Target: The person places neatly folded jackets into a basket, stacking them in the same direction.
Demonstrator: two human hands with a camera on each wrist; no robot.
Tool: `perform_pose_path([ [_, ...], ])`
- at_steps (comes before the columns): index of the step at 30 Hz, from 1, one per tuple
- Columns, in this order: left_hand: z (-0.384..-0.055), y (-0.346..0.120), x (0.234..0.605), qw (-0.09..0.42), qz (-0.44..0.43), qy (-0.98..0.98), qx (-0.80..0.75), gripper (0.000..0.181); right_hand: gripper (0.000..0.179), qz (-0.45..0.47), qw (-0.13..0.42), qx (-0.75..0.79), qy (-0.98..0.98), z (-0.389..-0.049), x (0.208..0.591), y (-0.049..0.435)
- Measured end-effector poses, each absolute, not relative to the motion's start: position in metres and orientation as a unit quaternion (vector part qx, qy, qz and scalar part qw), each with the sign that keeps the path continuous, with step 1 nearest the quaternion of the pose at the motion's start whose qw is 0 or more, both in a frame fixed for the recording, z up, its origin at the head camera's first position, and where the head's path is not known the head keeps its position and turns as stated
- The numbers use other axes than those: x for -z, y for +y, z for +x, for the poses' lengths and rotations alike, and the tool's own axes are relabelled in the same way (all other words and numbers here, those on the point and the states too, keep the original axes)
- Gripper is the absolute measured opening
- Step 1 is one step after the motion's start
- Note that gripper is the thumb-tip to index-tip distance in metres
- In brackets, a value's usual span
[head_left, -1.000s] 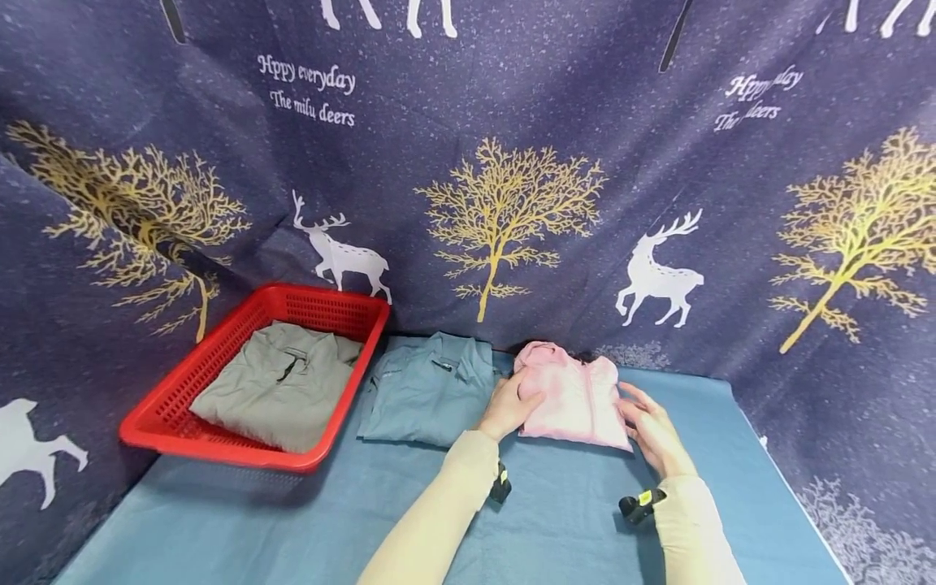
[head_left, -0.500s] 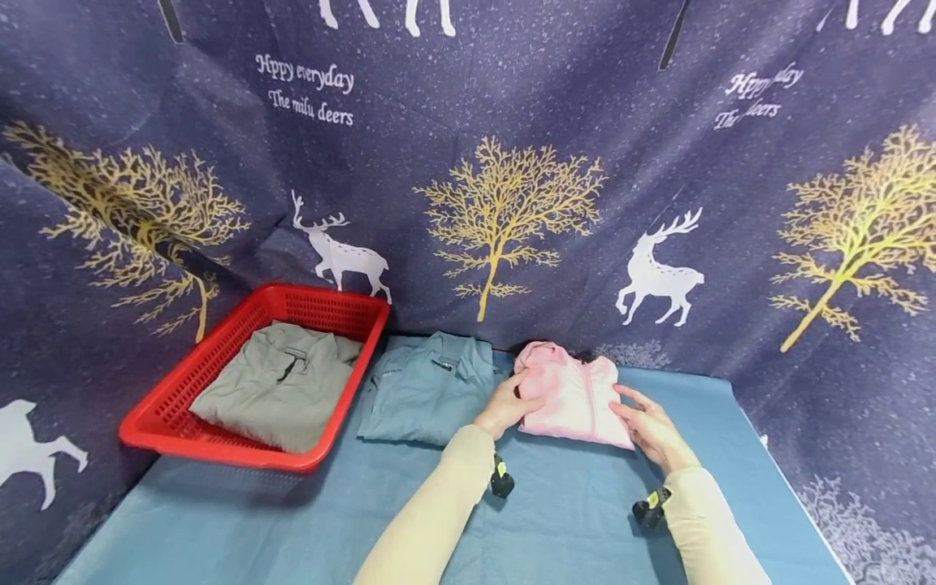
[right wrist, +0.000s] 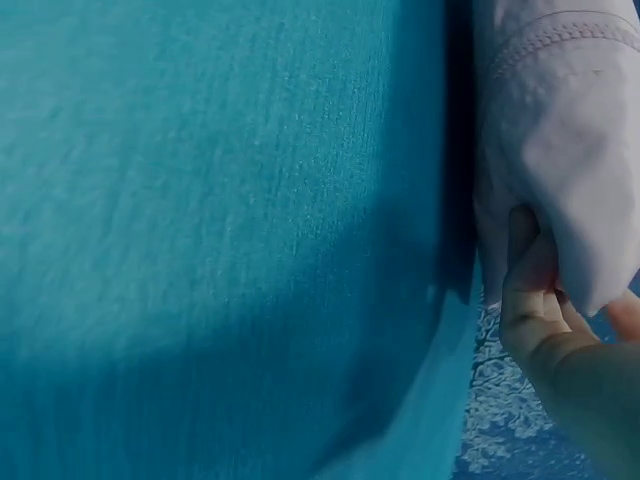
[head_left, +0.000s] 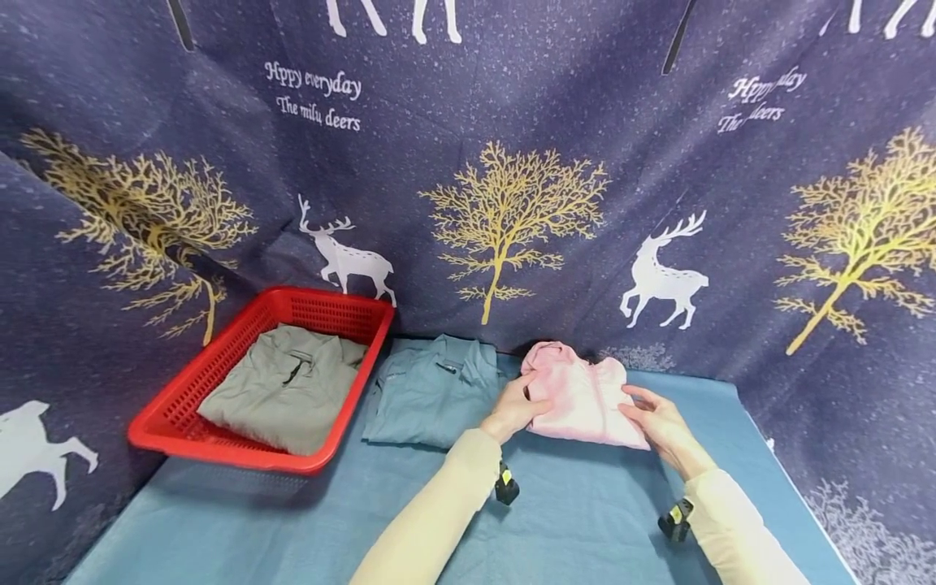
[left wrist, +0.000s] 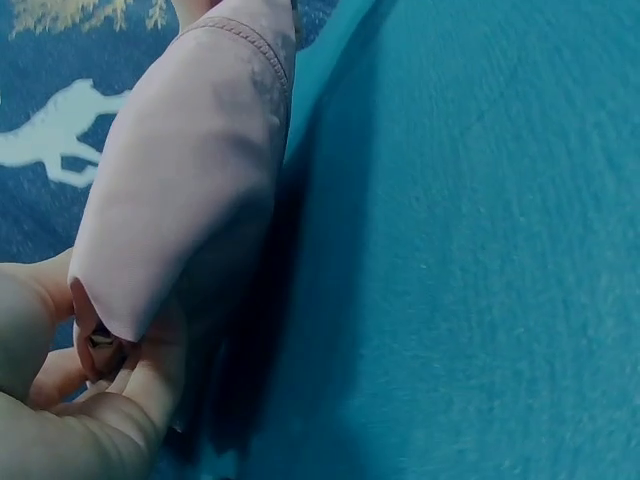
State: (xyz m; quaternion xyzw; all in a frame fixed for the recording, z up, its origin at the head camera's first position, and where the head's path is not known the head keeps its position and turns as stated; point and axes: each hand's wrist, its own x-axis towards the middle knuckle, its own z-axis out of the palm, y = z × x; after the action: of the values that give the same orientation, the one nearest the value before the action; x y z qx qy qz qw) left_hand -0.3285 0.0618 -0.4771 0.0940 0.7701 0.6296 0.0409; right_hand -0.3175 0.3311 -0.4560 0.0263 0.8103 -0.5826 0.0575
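Observation:
A folded pink jacket [head_left: 574,398] lies toward the back of the blue-covered table, with a zip line down its front. My left hand [head_left: 512,409] grips its left edge, thumb on top. In the left wrist view, thumb and fingers wrap round the folded pink edge. On the opposite side my right hand [head_left: 664,426] pinches the right edge; the right wrist view has its fingers tucked at the fabric [right wrist: 590,170]. A folded blue-grey jacket [head_left: 439,398] lies just left of my left hand, apart from the pink one.
At the left stands a red plastic basket [head_left: 164,431] with a folded grey-green jacket [head_left: 281,398] inside. A dark blue curtain [head_left: 453,106] with deer and trees hangs behind the table [head_left: 570,520]. The table's right edge runs beyond my right hand.
My right hand has gone from touching the pink jacket's side to pinching its edge. The jacket has shifted slightly right with both hands. The head view has tilted a little.

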Motion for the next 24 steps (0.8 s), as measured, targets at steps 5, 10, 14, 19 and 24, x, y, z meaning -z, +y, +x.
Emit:
perform_pose_path([
  [5,-0.322,0.06,0.465,0.026,0.112,0.799,-0.59,0.068,0.061,0.023,0.052,0.589,0.806,-0.305,0.448,0.33],
  [10,-0.314,0.053,0.45,0.018,0.134,0.834,-0.534,0.069,0.059,0.019,0.036,0.574,0.818,-0.288,0.434,0.322],
  [14,-0.306,0.043,0.438,0.019,0.154,0.842,-0.516,0.068,0.055,0.004,-0.006,0.534,0.845,-0.272,0.422,0.31],
  [19,-0.298,0.029,0.428,0.023,0.166,0.856,-0.49,0.07,0.052,0.004,-0.047,0.484,0.874,-0.254,0.414,0.296],
  [24,-0.29,0.014,0.421,0.026,0.181,0.866,-0.465,0.071,0.051,0.005,-0.067,0.445,0.893,-0.239,0.408,0.283],
])
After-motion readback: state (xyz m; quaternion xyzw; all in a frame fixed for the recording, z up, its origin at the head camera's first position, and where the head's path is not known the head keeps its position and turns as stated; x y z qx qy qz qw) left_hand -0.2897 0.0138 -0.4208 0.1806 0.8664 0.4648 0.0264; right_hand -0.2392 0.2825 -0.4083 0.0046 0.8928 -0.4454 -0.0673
